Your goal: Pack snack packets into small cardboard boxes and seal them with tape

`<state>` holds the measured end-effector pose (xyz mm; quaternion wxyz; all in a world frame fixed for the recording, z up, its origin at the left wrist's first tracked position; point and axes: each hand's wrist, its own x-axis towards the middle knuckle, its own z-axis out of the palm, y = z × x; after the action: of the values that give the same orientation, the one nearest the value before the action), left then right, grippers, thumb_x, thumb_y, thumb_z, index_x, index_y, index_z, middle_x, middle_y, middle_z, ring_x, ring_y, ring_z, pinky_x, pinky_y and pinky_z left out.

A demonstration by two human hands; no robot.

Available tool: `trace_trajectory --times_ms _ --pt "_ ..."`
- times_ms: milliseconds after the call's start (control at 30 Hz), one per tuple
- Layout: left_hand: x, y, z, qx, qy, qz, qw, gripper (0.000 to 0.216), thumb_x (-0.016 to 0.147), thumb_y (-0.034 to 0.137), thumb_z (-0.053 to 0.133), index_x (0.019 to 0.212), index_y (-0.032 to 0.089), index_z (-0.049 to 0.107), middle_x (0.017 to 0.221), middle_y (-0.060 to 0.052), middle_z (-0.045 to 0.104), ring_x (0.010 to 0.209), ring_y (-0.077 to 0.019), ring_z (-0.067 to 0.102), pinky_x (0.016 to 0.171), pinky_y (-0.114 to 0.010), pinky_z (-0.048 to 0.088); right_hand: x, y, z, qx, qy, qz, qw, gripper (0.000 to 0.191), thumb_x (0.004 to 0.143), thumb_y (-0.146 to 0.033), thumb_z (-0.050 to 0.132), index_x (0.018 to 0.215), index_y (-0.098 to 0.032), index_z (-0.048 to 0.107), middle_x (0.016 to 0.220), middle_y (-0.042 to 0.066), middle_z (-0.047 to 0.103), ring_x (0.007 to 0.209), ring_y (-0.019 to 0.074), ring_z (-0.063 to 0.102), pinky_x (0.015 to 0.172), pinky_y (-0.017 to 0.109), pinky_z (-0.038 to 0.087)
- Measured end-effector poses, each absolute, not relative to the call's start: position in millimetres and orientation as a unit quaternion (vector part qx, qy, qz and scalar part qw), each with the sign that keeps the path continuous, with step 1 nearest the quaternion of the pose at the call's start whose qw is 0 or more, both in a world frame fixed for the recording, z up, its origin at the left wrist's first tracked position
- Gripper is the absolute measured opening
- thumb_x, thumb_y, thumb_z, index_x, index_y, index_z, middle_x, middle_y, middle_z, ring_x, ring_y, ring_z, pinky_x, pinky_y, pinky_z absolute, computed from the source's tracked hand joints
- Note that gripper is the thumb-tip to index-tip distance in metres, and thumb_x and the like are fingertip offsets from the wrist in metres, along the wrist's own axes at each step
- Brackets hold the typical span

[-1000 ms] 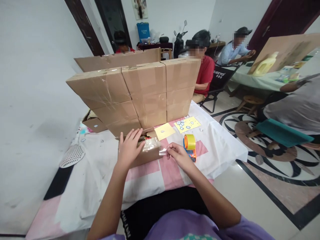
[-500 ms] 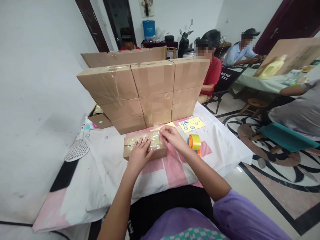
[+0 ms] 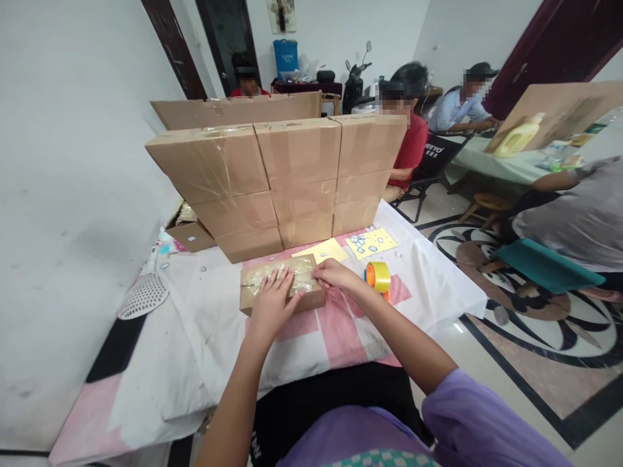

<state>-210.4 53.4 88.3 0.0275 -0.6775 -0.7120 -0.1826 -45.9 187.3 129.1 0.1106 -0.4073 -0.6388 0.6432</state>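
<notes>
A small flat cardboard box (image 3: 253,280) with clear tape over its top lies on the white and pink table cloth (image 3: 195,337). My left hand (image 3: 271,303) lies flat on the box's top, fingers spread. My right hand (image 3: 335,275) presses on the box's right end, fingers bent down against the tape. A tape dispenser with a yellow roll (image 3: 379,277) stands just right of my right hand.
A wall of taped cardboard boxes (image 3: 277,181) stands behind the small box. Two yellow sheets (image 3: 372,242) lie at its foot. A white perforated scoop (image 3: 143,296) rests at the table's left edge. Other people sit beyond the boxes and at a table on the right.
The box has been laid flat on the table. My right hand drew the tape strip over its top and now presses at its right end. My left hand stays on top.
</notes>
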Motion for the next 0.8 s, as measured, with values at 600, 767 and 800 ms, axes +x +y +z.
trace_trajectory --times_ms 600,767,800 --pt "-207 52 91 -0.673 -0.716 -0.186 0.023 0.059 0.1 0.049 0.046 0.148 0.015 0.052 0.156 -0.011 0.049 0.148 -0.0342 0.04 0.122 -0.057 0.033 -41 183 143 -0.416 -0.64 0.637 0.108 0.032 0.085 -0.009 0.051 0.055 -0.019 0.048 0.032 -0.006 0.042 0.031 0.007 0.032 0.037 0.02 0.021" --pt "-207 52 90 -0.671 -0.717 -0.187 0.019 0.058 0.1 0.049 0.046 0.147 0.015 0.052 0.156 -0.011 0.048 0.149 -0.0344 0.04 0.122 -0.057 0.032 -50 190 164 -0.395 -0.635 0.64 0.175 0.025 0.092 -0.016 0.049 0.068 -0.02 0.047 0.037 -0.01 0.039 0.035 0.0064 0.029 0.039 0.018 0.021" --pt "-207 52 90 -0.67 -0.718 -0.186 0.019 0.058 0.1 0.049 0.046 0.147 0.015 0.052 0.156 -0.012 0.048 0.149 -0.0345 0.04 0.122 -0.057 0.032 -53 192 166 -0.393 -0.635 0.639 0.184 0.024 0.093 -0.017 0.049 0.07 -0.02 0.047 0.038 -0.011 0.039 0.035 0.0061 0.029 0.039 0.017 0.022"
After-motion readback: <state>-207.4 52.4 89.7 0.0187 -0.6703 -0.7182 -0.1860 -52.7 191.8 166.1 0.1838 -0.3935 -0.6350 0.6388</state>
